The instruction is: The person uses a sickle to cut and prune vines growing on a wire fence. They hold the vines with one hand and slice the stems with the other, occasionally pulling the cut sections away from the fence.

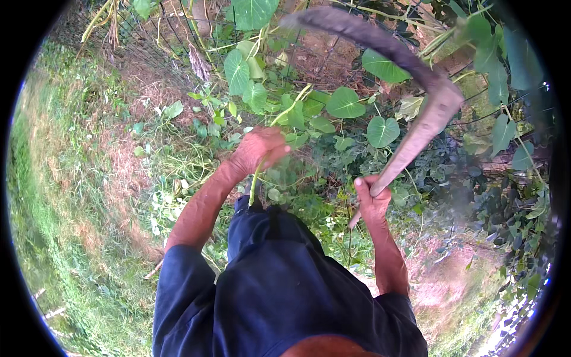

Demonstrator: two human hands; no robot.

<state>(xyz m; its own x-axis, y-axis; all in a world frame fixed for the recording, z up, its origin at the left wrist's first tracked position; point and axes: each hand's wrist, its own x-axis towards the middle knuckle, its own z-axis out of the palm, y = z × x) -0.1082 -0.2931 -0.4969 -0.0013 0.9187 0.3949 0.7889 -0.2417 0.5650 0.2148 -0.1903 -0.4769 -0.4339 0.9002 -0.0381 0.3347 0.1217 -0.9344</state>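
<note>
My left hand [263, 147] is closed around a cut-looking green vine stem [289, 108], which sticks out above and below the fist. My right hand [374, 196] grips the wooden handle of a sickle [417, 138]. Its dark curved blade [361, 33] arches up and to the left, over the leaves and wire fence. Both the blade and my left hand are somewhat blurred. Between the hands and the fence hang heart-shaped leaves [345, 102] on vines.
A wire mesh fence [312, 58] with climbing vines runs across the top. Dense foliage [513, 214] stands at the right. Grass and dry cuttings [120, 178] cover the ground at the left. A dry brown leaf cluster [199, 62] hangs near the fence.
</note>
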